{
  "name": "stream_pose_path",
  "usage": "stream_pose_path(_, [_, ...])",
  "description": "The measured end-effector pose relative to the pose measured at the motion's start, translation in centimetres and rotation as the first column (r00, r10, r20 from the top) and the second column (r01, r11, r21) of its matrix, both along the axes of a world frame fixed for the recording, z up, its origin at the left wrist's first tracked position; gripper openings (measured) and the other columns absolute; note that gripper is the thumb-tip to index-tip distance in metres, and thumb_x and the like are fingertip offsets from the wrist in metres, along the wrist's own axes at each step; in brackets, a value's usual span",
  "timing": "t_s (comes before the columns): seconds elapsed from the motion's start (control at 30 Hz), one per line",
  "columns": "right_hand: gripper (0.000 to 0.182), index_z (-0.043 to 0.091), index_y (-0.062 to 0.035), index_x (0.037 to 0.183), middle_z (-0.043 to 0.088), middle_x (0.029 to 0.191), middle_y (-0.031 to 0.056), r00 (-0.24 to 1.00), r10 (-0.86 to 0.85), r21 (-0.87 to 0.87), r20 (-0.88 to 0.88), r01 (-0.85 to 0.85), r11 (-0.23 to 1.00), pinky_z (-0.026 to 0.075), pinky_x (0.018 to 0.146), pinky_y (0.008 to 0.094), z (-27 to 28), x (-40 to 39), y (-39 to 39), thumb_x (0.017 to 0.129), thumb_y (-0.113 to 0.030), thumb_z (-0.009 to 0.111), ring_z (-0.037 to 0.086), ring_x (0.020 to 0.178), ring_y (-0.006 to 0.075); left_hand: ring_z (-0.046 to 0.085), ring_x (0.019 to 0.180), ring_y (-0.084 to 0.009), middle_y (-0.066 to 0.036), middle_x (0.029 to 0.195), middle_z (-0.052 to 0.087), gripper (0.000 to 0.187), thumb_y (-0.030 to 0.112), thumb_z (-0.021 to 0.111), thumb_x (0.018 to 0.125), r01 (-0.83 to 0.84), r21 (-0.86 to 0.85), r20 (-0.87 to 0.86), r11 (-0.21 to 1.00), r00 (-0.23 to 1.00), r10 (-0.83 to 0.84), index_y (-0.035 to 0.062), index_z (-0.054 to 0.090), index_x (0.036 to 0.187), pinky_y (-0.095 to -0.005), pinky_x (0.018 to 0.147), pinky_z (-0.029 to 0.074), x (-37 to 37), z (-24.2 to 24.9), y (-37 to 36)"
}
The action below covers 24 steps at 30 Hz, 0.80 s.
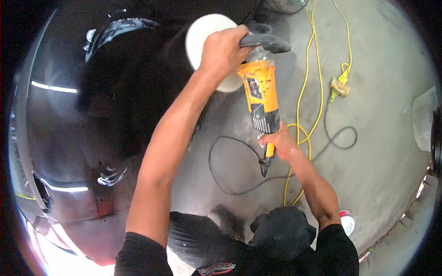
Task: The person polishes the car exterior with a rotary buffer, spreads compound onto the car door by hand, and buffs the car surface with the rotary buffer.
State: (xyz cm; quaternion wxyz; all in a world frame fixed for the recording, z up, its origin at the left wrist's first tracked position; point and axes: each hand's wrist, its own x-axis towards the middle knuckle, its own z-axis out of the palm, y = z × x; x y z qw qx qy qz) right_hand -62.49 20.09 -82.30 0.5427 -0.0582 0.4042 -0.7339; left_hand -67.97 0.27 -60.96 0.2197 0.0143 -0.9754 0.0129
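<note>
A yellow and black polisher [261, 92] is held between my two hands, its white round pad [207, 37] turned toward a glossy black car panel [124, 115] on the left. My left hand [224, 51] is closed around the black front handle [269, 43], close by the pad. Farther back, my right hand [281, 141] wraps the rear grip, where the black cord leaves the tool. White smears of compound [122, 30] mark the panel's upper part, and a smaller smear [112, 177] lies lower down.
A yellow extension cord [307, 83] runs over the grey concrete floor [382, 152]. It meets the looping black cord at a yellow connector [340, 87]. A pale bucket [423, 119] stands at the right edge, and a white and red can [347, 224] is by my right elbow.
</note>
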Motion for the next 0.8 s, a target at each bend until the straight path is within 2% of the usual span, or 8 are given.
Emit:
stream_pose_path(0.13, [0.027,0.06,0.0004,0.09,0.063,0.072,0.0108,0.997,-0.075,-0.095,0.013,0.076,0.993,0.05,0.056,0.0355,1.1,-6.4,-1.9,0.067,0.01,0.069,0.062,0.061,0.0218,0.065,0.084,-0.0401,-0.02,0.088,0.067,0.022,0.015,0.074,0.082,0.104,-0.003,-0.136,0.995,0.985,-0.104,0.0026,0.066,0.098,-0.0476,0.076,0.051,-7.4,-0.2,-0.9])
stream_pose_path(0.17, [0.023,0.059,0.0005,0.088,0.064,0.073,0.0116,0.998,-0.06,-0.1,-0.02,0.058,0.993,0.051,0.056,0.0359,1.2,-7.9,-2.2,0.068,0.009,0.067,0.063,0.06,0.0217,0.063,0.093,-0.0403,-0.021,0.097,0.065,0.027,0.014,0.071,0.084,0.073,0.022,-0.106,0.997,0.992,-0.07,0.0033,0.064,0.108,-0.048,0.083,0.05,-8.6,-0.1,-1.1])
stream_pose_path(0.27, [0.02,0.06,0.0011,0.086,0.064,0.073,0.0122,0.997,-0.082,-0.148,-0.007,0.08,0.986,0.051,0.057,0.0361,2.4,-10.5,-3.2,0.068,0.008,0.068,0.062,0.06,0.0222,0.061,0.099,-0.0398,-0.02,0.102,0.064,0.03,0.012,0.069,0.085,0.063,-0.044,-0.104,0.997,0.992,-0.067,0.005,0.062,0.113,-0.0477,0.087,0.049,-12.5,-0.3,-2.2])
stream_pose_path(0.3, [0.02,0.06,0.0011,0.086,0.064,0.073,0.0123,0.995,-0.097,-0.131,-0.007,0.095,0.987,0.052,0.057,0.0364,2.7,-11.0,-3.4,0.069,0.007,0.068,0.062,0.06,0.0227,0.06,0.104,-0.0394,-0.019,0.106,0.064,0.029,0.011,0.067,0.087,0.041,-0.043,-0.046,0.998,0.998,-0.043,0.0058,0.061,0.115,-0.0483,0.089,0.048,-13.1,0.0,-2.3])
stream_pose_path(0.43, [0.02,0.059,0.0012,0.086,0.063,0.073,0.0123,0.997,-0.071,-0.117,0.012,0.072,0.991,0.051,0.057,0.0363,3.0,-11.1,-3.4,0.069,0.007,0.068,0.062,0.06,0.0231,0.063,0.1,-0.0388,-0.02,0.102,0.066,0.026,0.018,0.068,0.087,0.035,-0.051,-0.026,0.998,0.999,-0.036,0.0048,0.063,0.109,-0.0488,0.088,0.049,-13.1,0.5,-1.8])
stream_pose_path(0.63, [0.034,0.06,-0.0018,0.095,0.065,0.078,0.0083,0.999,-0.038,-0.046,-0.024,0.037,0.998,0.05,0.055,0.0344,1.8,-4.5,-1.2,0.064,0.009,0.072,0.062,0.062,0.0203,0.066,0.078,-0.0375,-0.017,0.08,0.067,0.027,0.03,0.076,0.081,-0.032,-0.089,-0.002,0.996,0.999,0.032,0.0046,0.068,0.088,-0.0452,0.072,0.051,-4.1,2.2,0.0])
stream_pose_path(0.73, [0.044,0.059,-0.0009,0.102,0.067,0.088,0.0091,0.996,0.068,0.03,-0.052,-0.066,0.997,0.054,0.064,0.0355,2.3,1.1,0.3,0.063,0.004,0.077,0.065,0.072,0.0194,0.065,0.072,-0.0372,-0.016,0.074,0.065,0.023,0.021,0.08,0.076,0.013,-0.097,-0.065,0.995,0.998,-0.019,0.0038,0.065,0.081,-0.0425,0.066,0.052,3.2,2.7,0.8])
stream_pose_path(0.8, [0.054,0.057,0.0,0.111,0.068,0.096,0.0101,0.976,0.126,-0.009,-0.179,-0.13,0.992,0.054,0.075,0.036,2.2,4.7,1.1,0.063,0.0,0.08,0.066,0.085,0.0196,0.063,0.064,-0.0335,-0.013,0.067,0.062,0.023,0.015,0.082,0.072,-0.028,-0.169,-0.079,0.985,0.997,0.015,0.0043,0.062,0.076,-0.0399,0.06,0.051,8.6,3.6,2.4])
